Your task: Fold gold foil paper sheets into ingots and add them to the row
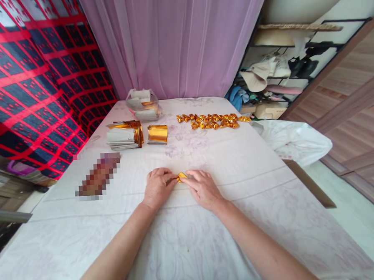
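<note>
Both hands pinch one small shiny gold foil piece (182, 176) flat against the pale floral cloth (211, 239): left hand (158, 187) closed on its left edge, right hand (203, 188) on its right; crinkled folded gold pieces (212, 120) lie well beyond

Glossy gold foil paper (182, 176), matt, probably cotton tablecloth (238, 162), sheer curtain (175, 40), clear plastic bag (143, 104).

No text or label is legible — anywhere.
</note>
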`<move>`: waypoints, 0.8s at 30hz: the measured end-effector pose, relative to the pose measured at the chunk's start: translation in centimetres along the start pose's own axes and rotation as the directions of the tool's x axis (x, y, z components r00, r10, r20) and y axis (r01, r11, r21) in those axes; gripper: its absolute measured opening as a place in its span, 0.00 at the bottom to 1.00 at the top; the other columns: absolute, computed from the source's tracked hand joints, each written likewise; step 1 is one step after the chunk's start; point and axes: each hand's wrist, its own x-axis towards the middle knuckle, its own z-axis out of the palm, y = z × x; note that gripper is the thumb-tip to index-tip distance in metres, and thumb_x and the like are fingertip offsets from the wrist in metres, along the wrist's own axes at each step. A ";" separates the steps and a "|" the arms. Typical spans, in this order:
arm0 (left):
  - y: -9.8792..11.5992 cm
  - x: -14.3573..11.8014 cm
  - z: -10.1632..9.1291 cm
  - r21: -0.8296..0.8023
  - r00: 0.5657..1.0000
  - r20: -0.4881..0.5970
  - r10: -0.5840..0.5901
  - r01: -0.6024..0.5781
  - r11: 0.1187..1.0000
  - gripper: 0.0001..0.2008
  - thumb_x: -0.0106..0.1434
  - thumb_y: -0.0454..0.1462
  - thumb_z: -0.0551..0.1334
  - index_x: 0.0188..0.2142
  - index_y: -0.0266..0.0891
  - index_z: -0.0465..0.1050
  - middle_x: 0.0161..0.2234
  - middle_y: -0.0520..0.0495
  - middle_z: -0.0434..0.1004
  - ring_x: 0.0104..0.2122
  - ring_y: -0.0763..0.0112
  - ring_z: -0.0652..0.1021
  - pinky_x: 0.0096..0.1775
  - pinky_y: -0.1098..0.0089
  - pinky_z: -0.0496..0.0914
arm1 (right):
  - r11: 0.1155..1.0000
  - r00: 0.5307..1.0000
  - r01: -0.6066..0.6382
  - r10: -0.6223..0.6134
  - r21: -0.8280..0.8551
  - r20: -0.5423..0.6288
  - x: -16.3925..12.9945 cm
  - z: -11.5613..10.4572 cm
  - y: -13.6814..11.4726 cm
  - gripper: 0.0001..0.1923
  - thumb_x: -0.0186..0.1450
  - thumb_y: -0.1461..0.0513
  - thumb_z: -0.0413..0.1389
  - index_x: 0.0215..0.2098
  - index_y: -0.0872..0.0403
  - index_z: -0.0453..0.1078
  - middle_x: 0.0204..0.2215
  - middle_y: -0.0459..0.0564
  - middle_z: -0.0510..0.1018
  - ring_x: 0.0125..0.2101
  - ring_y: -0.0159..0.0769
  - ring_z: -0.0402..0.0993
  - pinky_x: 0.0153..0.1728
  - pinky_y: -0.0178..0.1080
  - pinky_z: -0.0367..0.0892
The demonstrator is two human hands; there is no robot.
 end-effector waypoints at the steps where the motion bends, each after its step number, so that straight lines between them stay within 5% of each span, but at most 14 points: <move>1: -0.1 0.1 0.1 0.002 1.000 -0.004 -0.010 0.010 1.000 0.07 0.63 0.40 0.65 0.40 0.51 0.81 0.41 0.49 0.78 0.45 0.61 0.74 0.49 0.58 0.64 | 0.999 0.999 0.006 -0.005 -0.034 0.033 -0.1 -0.2 -0.2 0.21 0.67 0.66 0.51 0.54 0.43 0.73 0.54 0.52 0.71 0.51 0.42 0.64 0.48 0.44 0.59; 6: -0.1 0.2 0.1 0.021 0.998 -0.011 -0.055 0.055 0.998 0.08 0.62 0.39 0.65 0.39 0.52 0.82 0.45 0.48 0.77 0.48 0.59 0.74 0.50 0.56 0.66 | 0.990 0.992 -0.005 0.023 -0.138 0.127 -0.5 -1.2 -0.3 0.21 0.68 0.64 0.52 0.56 0.39 0.70 0.58 0.51 0.69 0.55 0.42 0.62 0.51 0.44 0.58; 16: 0.4 0.2 0.0 0.093 0.999 -0.010 -0.053 0.053 0.994 0.09 0.63 0.40 0.62 0.41 0.53 0.81 0.46 0.48 0.77 0.49 0.59 0.73 0.50 0.58 0.66 | 0.983 0.993 -0.072 0.086 -0.169 0.078 -2.2 -1.2 0.2 0.19 0.69 0.62 0.50 0.56 0.44 0.71 0.60 0.52 0.69 0.59 0.41 0.62 0.55 0.45 0.58; 24: 2.2 0.1 -0.8 0.216 0.996 0.024 0.084 -0.087 0.972 0.12 0.66 0.35 0.58 0.41 0.49 0.80 0.45 0.46 0.77 0.46 0.59 0.74 0.49 0.57 0.63 | 0.983 0.999 -0.029 0.032 -0.180 0.012 -2.0 -1.1 0.2 0.18 0.68 0.63 0.52 0.54 0.46 0.73 0.57 0.53 0.72 0.57 0.42 0.65 0.52 0.46 0.62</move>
